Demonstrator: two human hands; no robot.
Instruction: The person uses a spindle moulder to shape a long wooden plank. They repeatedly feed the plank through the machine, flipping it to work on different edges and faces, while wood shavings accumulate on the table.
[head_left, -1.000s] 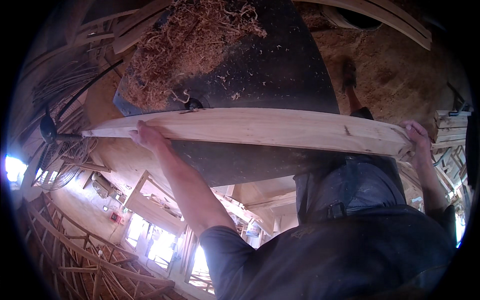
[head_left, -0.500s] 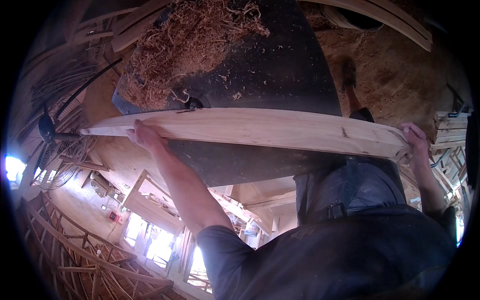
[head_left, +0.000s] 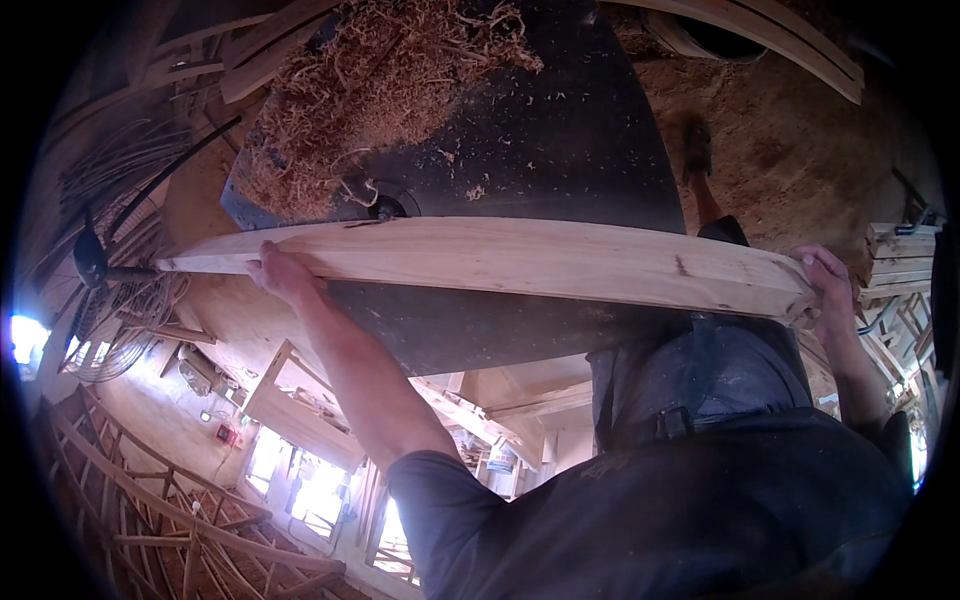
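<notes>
The left hand (head_left: 286, 274) at nine o'clock and right hand (head_left: 832, 285) at three grasped the board (head_left: 520, 256) across the counter (head_left: 560, 140); it had slid slightly toward nine, carrying more wood past the dark round fitting (head_left: 386, 208).

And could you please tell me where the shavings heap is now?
In the head view, the shavings heap sits on the upper left of the dark tabletop, beyond the board that the left hand and right hand hold.
</notes>
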